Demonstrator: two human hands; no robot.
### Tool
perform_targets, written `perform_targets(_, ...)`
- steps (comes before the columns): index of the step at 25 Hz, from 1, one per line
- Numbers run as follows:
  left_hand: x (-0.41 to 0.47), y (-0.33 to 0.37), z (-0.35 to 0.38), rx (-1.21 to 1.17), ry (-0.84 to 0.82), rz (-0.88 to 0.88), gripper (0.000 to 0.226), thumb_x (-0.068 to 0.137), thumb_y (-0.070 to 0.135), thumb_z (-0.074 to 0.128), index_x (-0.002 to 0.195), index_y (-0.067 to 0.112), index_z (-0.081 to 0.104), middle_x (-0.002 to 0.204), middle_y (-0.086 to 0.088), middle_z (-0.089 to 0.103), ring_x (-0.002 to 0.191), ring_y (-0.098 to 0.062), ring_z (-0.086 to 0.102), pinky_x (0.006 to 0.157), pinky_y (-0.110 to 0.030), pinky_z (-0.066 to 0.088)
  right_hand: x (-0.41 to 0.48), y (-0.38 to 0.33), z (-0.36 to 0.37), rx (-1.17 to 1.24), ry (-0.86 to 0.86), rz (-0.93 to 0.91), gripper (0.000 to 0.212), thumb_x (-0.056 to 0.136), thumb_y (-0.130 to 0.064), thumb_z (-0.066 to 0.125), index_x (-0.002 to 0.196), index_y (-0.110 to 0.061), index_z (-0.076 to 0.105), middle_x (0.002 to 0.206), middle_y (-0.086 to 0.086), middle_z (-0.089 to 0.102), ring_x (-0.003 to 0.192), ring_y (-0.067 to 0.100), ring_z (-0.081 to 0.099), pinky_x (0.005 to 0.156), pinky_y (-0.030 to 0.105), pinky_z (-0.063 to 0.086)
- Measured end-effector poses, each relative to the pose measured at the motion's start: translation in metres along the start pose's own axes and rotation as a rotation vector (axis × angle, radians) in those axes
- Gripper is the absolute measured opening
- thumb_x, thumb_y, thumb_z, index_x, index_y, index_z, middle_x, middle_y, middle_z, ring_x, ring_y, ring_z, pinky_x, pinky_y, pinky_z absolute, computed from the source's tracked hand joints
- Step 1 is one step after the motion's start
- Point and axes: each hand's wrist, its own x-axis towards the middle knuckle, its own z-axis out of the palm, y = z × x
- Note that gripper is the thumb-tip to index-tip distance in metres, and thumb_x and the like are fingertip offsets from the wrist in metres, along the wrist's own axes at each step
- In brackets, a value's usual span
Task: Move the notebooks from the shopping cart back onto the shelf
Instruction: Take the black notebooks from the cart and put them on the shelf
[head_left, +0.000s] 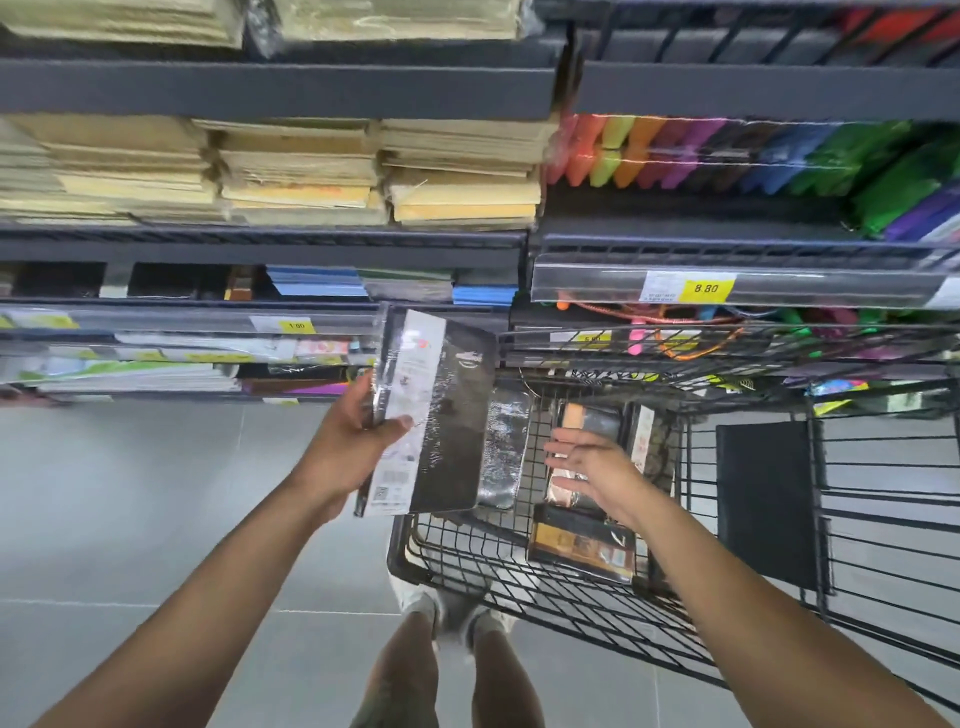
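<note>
A person stands in a stationery aisle with both bare arms stretched forward, the left hand (358, 431) clamped on a black shrink-wrapped notebook (447, 415): the thumb lies across the white label band on its front cover, the fingers curl behind the spine edge, and the wrist is turned so the cover faces the camera. The notebook stands nearly upright in that grip, tilted slightly rightward, its bottom corner below the wrist and its top edge close to the clear price rail of the shelf (260, 244) beyond the fingertips; whether the wrap holds one volume or more cannot be told. To the right of the grip, the right hand (587, 467) hangs apart from it, palm turned leftward, fingers straight and loosely spread, holding nothing, over the wire shopping cart (467, 556). Beneath that open palm lie more wrapped notebooks (582, 545) in the cart's basket, with a silver-filmed notebook (504, 447) just beside the held cover. Above the grip, stacks of brown envelopes (301, 171) fill a higher board, with coloured folders (727, 150) and a yellow 8.80 price tag (706, 289) up and to the right. Below both arms, the person's pale shoes (421, 603) stand on grey floor tiles (130, 493)
</note>
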Motion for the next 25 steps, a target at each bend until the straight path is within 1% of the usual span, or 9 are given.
perform_targets(3, -0.005, -0.007, -0.038, 0.014, 0.103, -0.01, 0.05, 0.094, -0.004, 0.063, 0.131, 0.029, 0.06, 0.11, 0.004, 0.078, 0.101, -0.017, 0.074, 0.085, -0.037, 0.057, 0.017, 0.011, 0.012, -0.113, 0.008, 0.046, 0.037, 0.102, 0.006, 0.043, 0.129, -0.012, 0.061, 0.129, 0.008, 0.067, 0.116, 0.022, 0.064, 0.094, 0.036, 0.056)
perform_targets(7, -0.003, -0.025, -0.08, -0.061, 0.154, 0.003, 0.05, 0.094, -0.007, 0.059, 0.135, 0.022, 0.061, 0.114, 0.005, 0.076, 0.102, -0.01, 0.072, 0.08, -0.025, 0.056, 0.05, 0.035, 0.032, -0.256, 0.024, 0.102, 0.033, 0.102, 0.001, 0.049, 0.13, -0.013, 0.06, 0.13, 0.011, 0.064, 0.113, 0.026, 0.063, 0.09, 0.037, 0.055)
perform_targets(9, -0.001, -0.033, -0.096, -0.079, 0.185, 0.003, 0.046, 0.095, -0.007, 0.057, 0.133, 0.018, 0.061, 0.112, 0.002, 0.077, 0.096, -0.011, 0.073, 0.075, -0.027, 0.058, 0.07, 0.046, 0.044, -0.306, 0.053, 0.125, 0.035, 0.101, -0.002, 0.051, 0.134, -0.014, 0.056, 0.124, 0.013, 0.064, 0.109, 0.028, 0.063, 0.099, 0.047, 0.053)
perform_targets(11, 0.003, -0.046, -0.106, -0.068, 0.208, 0.017, 0.046, 0.095, -0.008, 0.057, 0.133, 0.018, 0.061, 0.115, -0.004, 0.076, 0.097, -0.018, 0.073, 0.082, -0.036, 0.057, 0.088, 0.059, 0.055, -0.349, 0.065, 0.159, 0.035, 0.096, -0.007, 0.055, 0.131, -0.012, 0.054, 0.122, 0.017, 0.064, 0.105, 0.025, 0.059, 0.105, 0.055, 0.048)
perform_targets(14, 0.012, -0.067, -0.115, -0.035, 0.222, 0.027, 0.046, 0.094, -0.009, 0.056, 0.13, 0.02, 0.061, 0.115, -0.006, 0.075, 0.1, -0.022, 0.071, 0.092, -0.043, 0.054, 0.107, 0.067, 0.073, -0.311, 0.108, 0.187, 0.021, 0.094, -0.015, 0.063, 0.113, -0.009, 0.054, 0.117, 0.011, 0.059, 0.105, 0.024, 0.056, 0.099, 0.042, 0.049)
perform_targets(16, 0.016, -0.079, -0.118, -0.014, 0.234, 0.018, 0.044, 0.095, -0.008, 0.058, 0.127, 0.022, 0.062, 0.111, -0.004, 0.077, 0.096, -0.022, 0.072, 0.095, -0.047, 0.053, 0.114, 0.066, 0.082, -0.278, 0.137, 0.189, 0.026, 0.095, -0.019, 0.064, 0.115, -0.013, 0.049, 0.113, 0.008, 0.057, 0.094, 0.021, 0.056, 0.082, 0.033, 0.048)
perform_targets(18, 0.019, -0.087, -0.119, -0.018, 0.244, 0.008, 0.043, 0.095, -0.007, 0.058, 0.123, 0.024, 0.063, 0.106, -0.002, 0.078, 0.092, -0.021, 0.072, 0.095, -0.049, 0.052, 0.118, 0.065, 0.088, -0.283, 0.17, 0.185, 0.031, 0.094, -0.025, 0.067, 0.115, -0.01, 0.049, 0.111, 0.007, 0.06, 0.092, 0.02, 0.057, 0.077, 0.032, 0.047)
perform_targets(21, 0.023, -0.098, -0.12, -0.022, 0.25, 0.001, 0.041, 0.095, -0.006, 0.059, 0.12, 0.025, 0.064, 0.103, -0.002, 0.078, 0.09, -0.022, 0.073, 0.094, -0.051, 0.053, 0.119, 0.067, 0.094, -0.294, 0.222, 0.175, 0.045, 0.09, -0.039, 0.071, 0.123, -0.01, 0.065, 0.116, 0.009, 0.07, 0.096, 0.025, 0.064, 0.087, 0.036, 0.054)
perform_targets(25, 0.025, -0.099, -0.12, -0.027, 0.246, 0.004, 0.04, 0.095, -0.005, 0.059, 0.124, 0.022, 0.062, 0.102, -0.003, 0.078, 0.087, -0.019, 0.074, 0.088, -0.045, 0.055, 0.11, 0.07, 0.096, -0.253, 0.284, 0.168, 0.043, 0.087, -0.041, 0.075, 0.118, -0.012, 0.067, 0.113, 0.006, 0.068, 0.103, 0.029, 0.064, 0.096, 0.037, 0.053)
